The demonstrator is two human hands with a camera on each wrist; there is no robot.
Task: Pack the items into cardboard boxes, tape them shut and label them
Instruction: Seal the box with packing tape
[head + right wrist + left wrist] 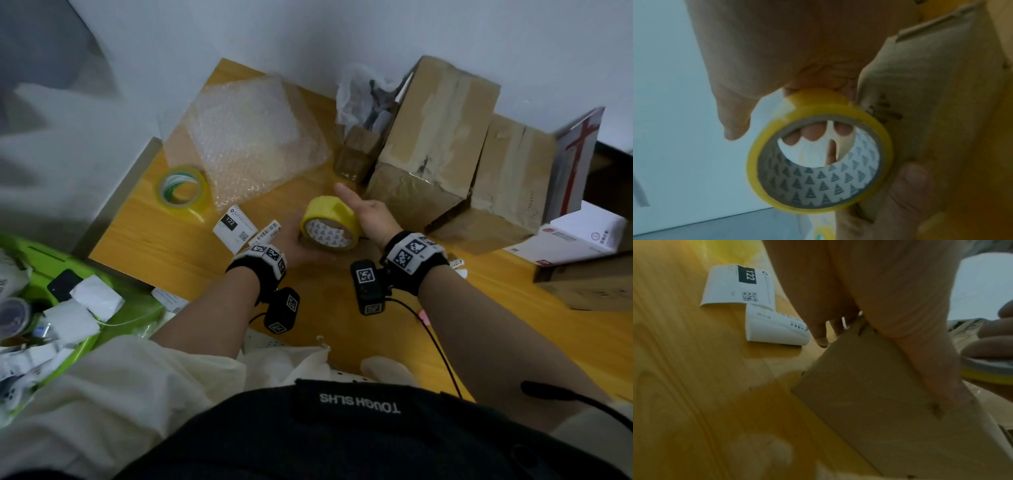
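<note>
Orange-brown wooden table (164, 240) carries everything; its near edge is hidden by the person's dark top and pale sleeves

Two large taped brown cardboard boxes (442, 137) stand at the back right against the wall; the right one is partly cut off by a white-and-red carton (579, 161)

Clear bubble wrap sheet (250, 137) lies at the back left, with a green-and-white tape roll (181, 188) just beside its lower left corner

Small plain cardboard box (890, 402) is gripped by the left hand (869, 288), thumb along one face; in the head view the box is hidden behind the roll

Yellow packing tape roll with triangle-printed core (330, 222) sits between both hands, above the table. Right hand (373, 219) is clamped on it, fingers (812, 134) showing through the core. Whether the roll touches the small box is hard to make out

Two white printed labels (740, 287), one marked 122, lie curled just left of the left hand
</note>
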